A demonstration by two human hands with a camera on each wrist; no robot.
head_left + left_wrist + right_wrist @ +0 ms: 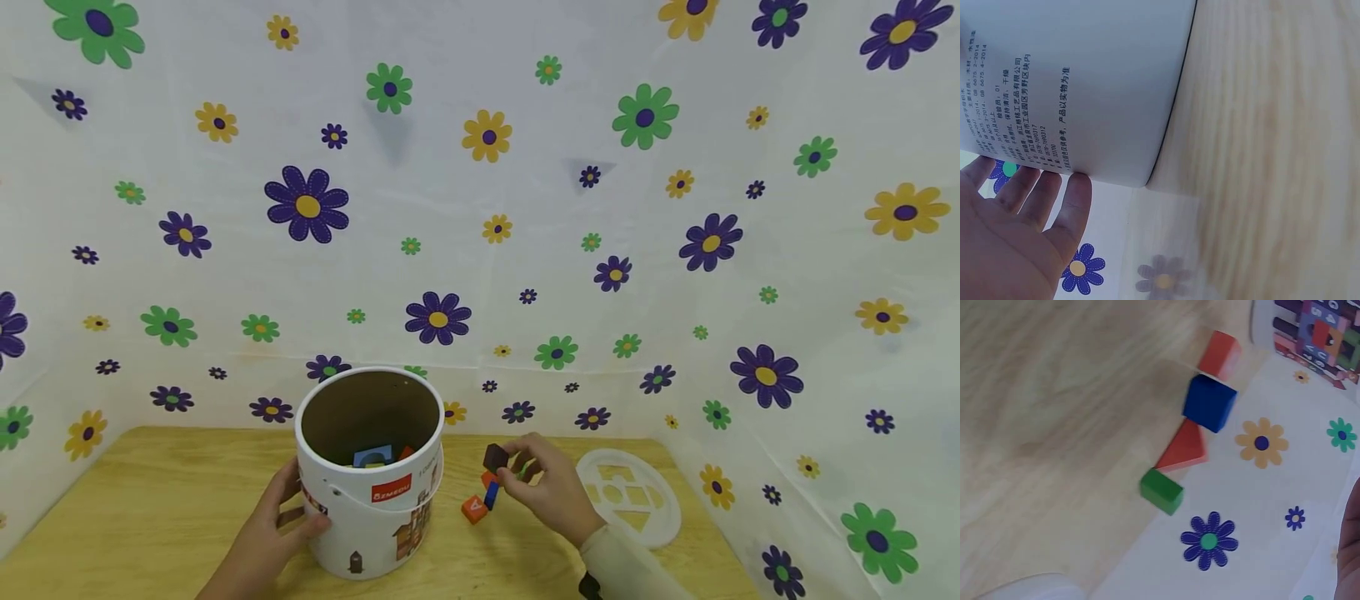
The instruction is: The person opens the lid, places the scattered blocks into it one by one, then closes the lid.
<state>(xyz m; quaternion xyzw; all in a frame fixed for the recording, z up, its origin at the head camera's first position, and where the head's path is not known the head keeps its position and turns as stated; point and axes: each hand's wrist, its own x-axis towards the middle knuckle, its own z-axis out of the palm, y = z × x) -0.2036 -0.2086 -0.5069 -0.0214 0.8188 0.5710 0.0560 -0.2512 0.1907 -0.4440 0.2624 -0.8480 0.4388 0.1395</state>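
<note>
A white bucket (375, 508) with printed pictures and a thin handle stands at left centre in the head view. My left hand (273, 529) rests on its left side, thumb toward the front; in the left wrist view its fairly straight fingers touch the printed wall. My right hand (551, 487) pinches a dark brown block (496, 457) between thumb and fingers. Below it on the table lie an orange-red block (474, 508) with a white letter, a blue block (1210, 403), a red triangular block (1185, 449) and a green block (1162, 490).
Inside the bucket sit several blocks, among them a light blue arch piece (372, 456). A white lid (666, 508) with shaped cut-outs lies right of my right hand on the wooden table (150, 517). A flower-patterned sheet (450, 275) hangs behind and to the sides.
</note>
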